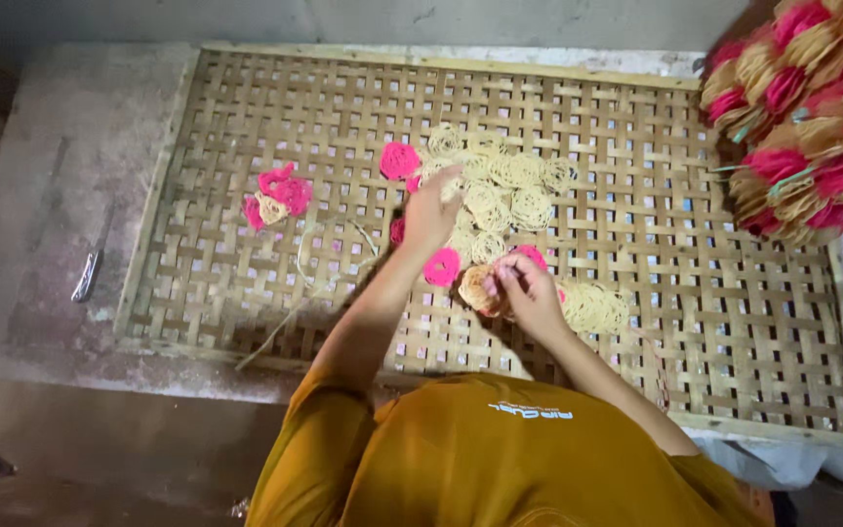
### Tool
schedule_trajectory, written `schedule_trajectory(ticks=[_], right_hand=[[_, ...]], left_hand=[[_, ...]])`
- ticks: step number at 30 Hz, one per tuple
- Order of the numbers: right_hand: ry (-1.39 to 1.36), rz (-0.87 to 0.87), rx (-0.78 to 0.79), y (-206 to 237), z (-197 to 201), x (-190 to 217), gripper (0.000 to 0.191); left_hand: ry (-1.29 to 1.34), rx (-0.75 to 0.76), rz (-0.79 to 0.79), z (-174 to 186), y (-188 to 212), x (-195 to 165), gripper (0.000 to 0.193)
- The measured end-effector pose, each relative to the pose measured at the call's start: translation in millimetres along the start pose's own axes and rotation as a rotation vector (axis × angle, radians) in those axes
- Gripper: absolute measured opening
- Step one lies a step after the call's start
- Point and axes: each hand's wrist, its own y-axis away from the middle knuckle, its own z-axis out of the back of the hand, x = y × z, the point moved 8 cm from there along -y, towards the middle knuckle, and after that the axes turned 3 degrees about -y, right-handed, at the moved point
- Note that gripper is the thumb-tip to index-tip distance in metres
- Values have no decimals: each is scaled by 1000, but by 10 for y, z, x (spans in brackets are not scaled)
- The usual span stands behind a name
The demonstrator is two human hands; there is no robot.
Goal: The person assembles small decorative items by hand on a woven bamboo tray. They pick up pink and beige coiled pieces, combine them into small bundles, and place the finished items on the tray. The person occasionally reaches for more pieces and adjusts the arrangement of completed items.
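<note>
L hand point(431, 210) is reaching w/ fingers spread onto pale noodle rounds point(500, 190) mid woven tray point(734, 322). R hand point(527, 293) is pinching small stack of rounds point(475, 288) near front, beside pink round point(442, 266).

Single head view, looking steeply down.

The camera sits above and behind the person's shoulders, facing forward and down onto the woven tray point(246, 107), which fills most of the frame at arm's length. Both hands appear mid-frame; the floor point(41, 224) shows at left. No second view shares the scene.
</note>
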Motion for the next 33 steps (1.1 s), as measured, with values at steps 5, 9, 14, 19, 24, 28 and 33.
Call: schedule_trajectory(ticks=[5, 9, 14, 19, 24, 28, 33], right_hand=[[115, 70, 46, 17, -66, 115, 18], [247, 190, -8, 24, -60, 310, 26], [290, 118, -155, -28, -2, 276, 18], [166, 129, -91, -157, -110, 207, 20], [133, 124, -90, -208, -120, 143, 18], [82, 56, -106, -215, -146, 81, 14], [219, 117, -143, -232, -197, 195, 8]], left_hand=[[-549, -1, -113, -5, -394, 60, 61], [-579, 136, 81, -75, -380, 290, 32], [402, 9, 286, -44, -22, 575, 31], [1107, 122, 569, -288, 680, 688, 41], [1087, 136, 527, -238, 992, 666, 43], [1083, 133, 346, -231, 1071, 607, 41], [948, 96, 202, -171, 1149, 536, 40]])
